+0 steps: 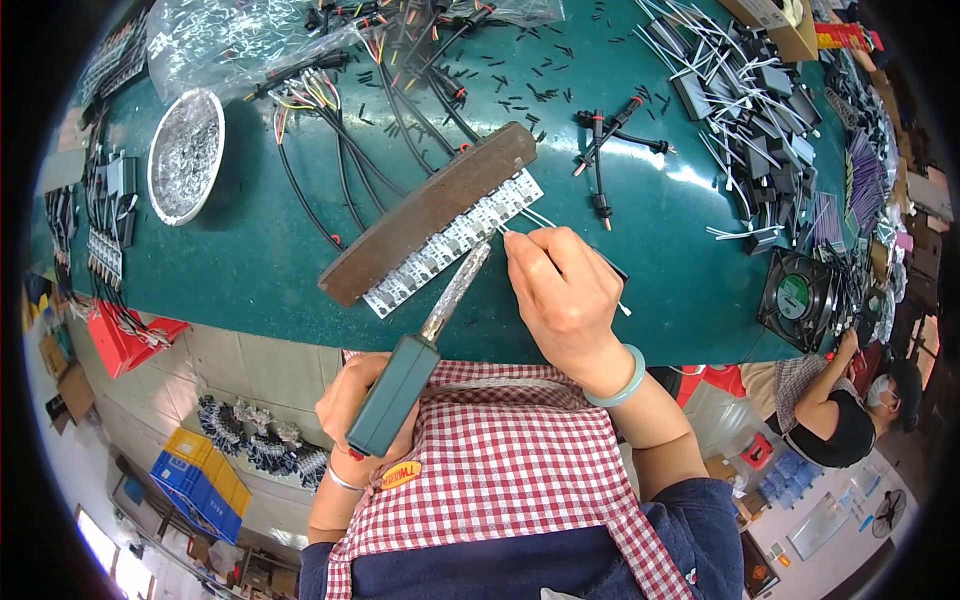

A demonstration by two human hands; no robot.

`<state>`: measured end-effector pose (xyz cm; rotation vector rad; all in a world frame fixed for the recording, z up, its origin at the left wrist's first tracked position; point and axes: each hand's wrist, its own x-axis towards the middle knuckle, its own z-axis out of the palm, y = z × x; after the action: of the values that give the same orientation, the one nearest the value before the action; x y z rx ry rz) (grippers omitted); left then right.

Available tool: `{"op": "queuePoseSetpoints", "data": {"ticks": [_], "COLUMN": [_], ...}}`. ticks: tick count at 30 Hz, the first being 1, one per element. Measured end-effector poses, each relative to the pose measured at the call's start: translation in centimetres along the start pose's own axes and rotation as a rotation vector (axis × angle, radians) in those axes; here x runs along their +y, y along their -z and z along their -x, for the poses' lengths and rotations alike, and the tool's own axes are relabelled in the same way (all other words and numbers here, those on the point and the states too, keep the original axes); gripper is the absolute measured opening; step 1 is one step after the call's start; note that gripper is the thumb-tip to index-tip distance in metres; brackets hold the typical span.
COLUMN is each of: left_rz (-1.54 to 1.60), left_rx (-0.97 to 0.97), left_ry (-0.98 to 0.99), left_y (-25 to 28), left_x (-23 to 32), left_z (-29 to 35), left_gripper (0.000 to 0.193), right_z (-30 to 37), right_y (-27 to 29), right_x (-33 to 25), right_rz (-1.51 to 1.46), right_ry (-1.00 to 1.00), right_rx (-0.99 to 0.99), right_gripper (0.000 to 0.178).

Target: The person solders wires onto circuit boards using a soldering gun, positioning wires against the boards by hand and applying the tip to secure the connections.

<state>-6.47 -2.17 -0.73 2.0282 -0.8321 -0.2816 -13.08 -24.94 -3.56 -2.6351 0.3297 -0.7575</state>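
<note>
1. My left hand (352,402) grips the soldering iron (425,345); right hand (563,292) fingers pinch a white wire (535,218) at the circuit strip (455,243), mid near edge.
2. The green surface (250,250) carries cables, a fan (797,298) at its right edge.
3. Blue crates (205,480) sit on the floor.

A clear plastic bag (235,40) lies crumpled at the far left of the green table. At the far right corner stands a brown cardboard box (790,25), and beside it a small red and yellow package (843,37). On the black fan at the near right edge there is a round green and white label (794,296). An oval yellow label (399,474) with red letters sits on the checked apron.
</note>
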Motion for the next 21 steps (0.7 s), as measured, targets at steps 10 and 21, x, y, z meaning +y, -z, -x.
{"op": "queuePoseSetpoints", "data": {"ticks": [10, 21], "left_rz": [-0.021, 0.019], "left_rx": [0.032, 0.020], "left_ry": [0.062, 0.024], "left_y": [-0.11, -0.18], "left_x": [0.07, -0.17], "left_z": [0.39, 0.18], "left_gripper": [0.023, 0.019], "right_z": [0.08, -0.07], "right_y": [-0.05, 0.10], "right_x": [0.07, -0.11], "right_rz": [0.001, -0.021], "right_ry": [-0.001, -0.029], "right_rx": [0.002, 0.000], "right_gripper": [0.020, 0.023]}}
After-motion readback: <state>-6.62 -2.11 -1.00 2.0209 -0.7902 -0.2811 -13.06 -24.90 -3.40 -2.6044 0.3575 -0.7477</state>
